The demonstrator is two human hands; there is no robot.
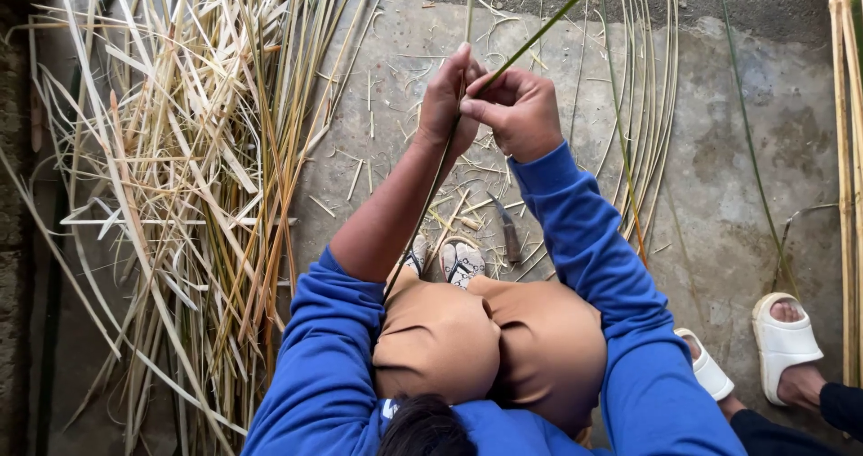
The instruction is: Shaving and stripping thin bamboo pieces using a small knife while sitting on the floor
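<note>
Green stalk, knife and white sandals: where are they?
Green stalk (539, 34), head view, on its upper length.
Knife (509, 233), head view, mid-blade on the ground.
White sandal (780, 341), head view, on its strap.

A rough grey concrete floor (719, 177) is filling the view, showing stains and cracks under soft, even daylight. Dry straw-coloured husks (180, 195) are lying heaped along its left edge, and short cut scraps (395, 150) are littering the middle. Long pale stems (652, 106) are lying toward the far edge, and more stalks (845, 150) are running along the right edge.
</note>
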